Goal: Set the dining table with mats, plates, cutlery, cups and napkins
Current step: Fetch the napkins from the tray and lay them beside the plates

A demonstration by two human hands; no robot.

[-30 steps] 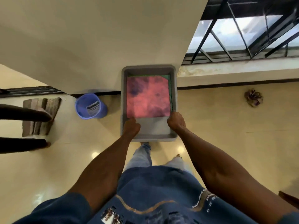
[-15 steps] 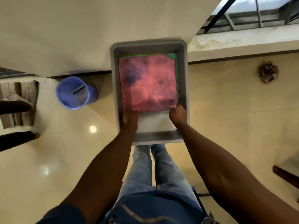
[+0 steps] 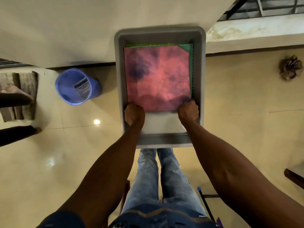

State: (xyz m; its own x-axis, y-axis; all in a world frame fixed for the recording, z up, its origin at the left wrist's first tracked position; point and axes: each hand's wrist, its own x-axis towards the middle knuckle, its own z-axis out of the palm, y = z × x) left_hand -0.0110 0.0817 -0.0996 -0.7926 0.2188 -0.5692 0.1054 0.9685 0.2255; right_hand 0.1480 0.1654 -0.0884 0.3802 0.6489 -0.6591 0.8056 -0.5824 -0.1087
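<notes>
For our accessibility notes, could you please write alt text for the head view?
Both hands, left and right, grip the near corners of a pink mat lying on green mats inside a grey tub. A blue bucket stands on the floor to its left.

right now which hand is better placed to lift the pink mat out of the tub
Neither clearly. The left hand and right hand each grip a near corner of the pink mat in the grey tub; probably a lift with both hands.

Bucket (image 3: 77, 87) label unreadable, green mats (image 3: 189, 47) mostly covered
</notes>
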